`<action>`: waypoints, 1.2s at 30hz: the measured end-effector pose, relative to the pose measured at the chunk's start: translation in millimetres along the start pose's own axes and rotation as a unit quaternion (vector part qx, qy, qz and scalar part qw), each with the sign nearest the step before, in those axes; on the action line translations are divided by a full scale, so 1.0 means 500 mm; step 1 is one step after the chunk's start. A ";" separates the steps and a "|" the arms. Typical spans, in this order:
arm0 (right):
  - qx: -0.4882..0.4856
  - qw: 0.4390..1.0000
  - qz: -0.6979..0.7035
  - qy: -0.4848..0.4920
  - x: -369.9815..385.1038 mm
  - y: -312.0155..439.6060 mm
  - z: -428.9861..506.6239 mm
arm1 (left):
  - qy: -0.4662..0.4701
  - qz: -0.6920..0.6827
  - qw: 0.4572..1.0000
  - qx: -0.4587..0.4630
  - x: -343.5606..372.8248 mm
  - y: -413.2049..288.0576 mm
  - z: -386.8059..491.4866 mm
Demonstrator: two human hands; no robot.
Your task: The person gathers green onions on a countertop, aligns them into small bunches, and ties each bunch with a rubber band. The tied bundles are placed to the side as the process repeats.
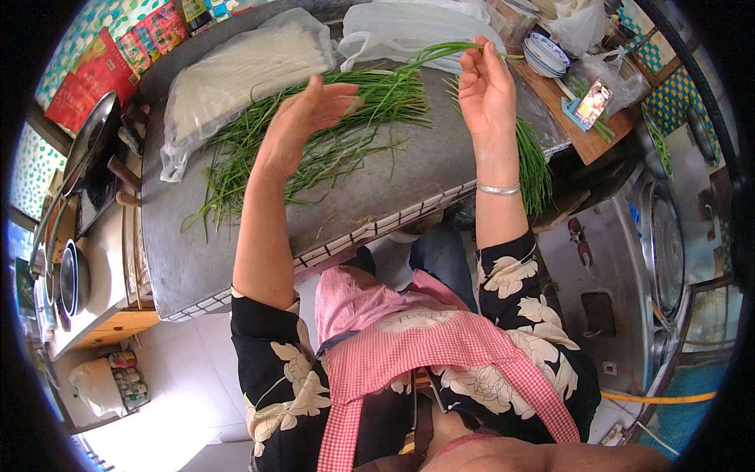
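Observation:
Long green garlic chives (377, 97) lie in a loose heap across the grey worktop (436, 153). My left hand (307, 115) is over the heap, thumb raised and fingers extended, with no grip on anything that I can see. Farther right and higher, my right hand (488, 79) pinches a few chive strands (445, 50) at its fingertips; they trail left towards the heap. Another bunch of chives (534, 171) lies at the worktop's right side, partly hidden behind my right forearm, its ends hanging past the edge.
Behind the heap lie a clear plastic bag of pale contents (253, 71) and white plastic bags (413, 32). At right are a wooden board (619, 130), stacked bowls (545, 56) and a phone on a blue stand (590, 103). A wok (97, 133) stands at left.

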State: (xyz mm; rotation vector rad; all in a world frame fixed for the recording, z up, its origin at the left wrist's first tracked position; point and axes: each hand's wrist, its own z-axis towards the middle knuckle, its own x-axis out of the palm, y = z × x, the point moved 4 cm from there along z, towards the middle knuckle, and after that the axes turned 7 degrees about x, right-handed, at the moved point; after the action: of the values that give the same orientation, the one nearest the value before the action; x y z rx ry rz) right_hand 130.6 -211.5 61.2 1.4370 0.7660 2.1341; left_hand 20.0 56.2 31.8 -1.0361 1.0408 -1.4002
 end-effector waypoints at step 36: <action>-0.065 0.988 -0.139 -0.005 0.051 0.097 0.046 | 0.142 -0.167 0.976 -0.021 0.053 0.031 0.004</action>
State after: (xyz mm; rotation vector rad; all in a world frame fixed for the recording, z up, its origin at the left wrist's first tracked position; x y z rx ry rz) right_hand 139.8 -226.5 117.8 1.1972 0.7596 1.9242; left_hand 24.1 28.8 18.5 -1.0989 1.1402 -1.8477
